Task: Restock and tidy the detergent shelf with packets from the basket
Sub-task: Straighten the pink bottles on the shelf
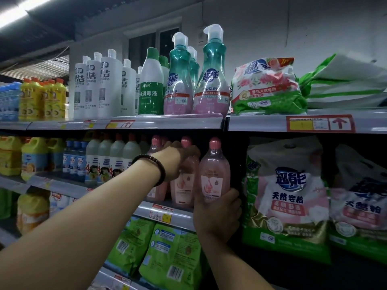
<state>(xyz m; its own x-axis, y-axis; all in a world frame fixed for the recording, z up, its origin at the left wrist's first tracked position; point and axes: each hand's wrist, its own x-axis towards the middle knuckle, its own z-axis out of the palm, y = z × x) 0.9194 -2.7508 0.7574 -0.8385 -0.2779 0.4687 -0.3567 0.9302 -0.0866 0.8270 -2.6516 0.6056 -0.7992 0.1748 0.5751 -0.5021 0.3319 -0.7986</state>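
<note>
Straightening pink bottles [182,189] on mid shelf [142,207]: L hand [178,160] curled round one's shoulder, R hand [217,214] gripping front bottle [214,174] base. Smooth plastic, prob heavy, slippery; hold low. Soft packets [287,195] just right of bottles.

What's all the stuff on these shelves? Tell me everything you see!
white bottles: at least five, white, top shelf left
pump bottles: at least three, teal and pink, top shelf middle
soap powder bag: one, pink and green, lying on top shelf
pink bottles: at least three, pink, middle shelf
large powder bags: two, pink and green, middle shelf right
green packets: several, green, lower shelf
left hand: one, gripping a pink bottle up high
right hand: one, gripping a pink bottle's base
</note>
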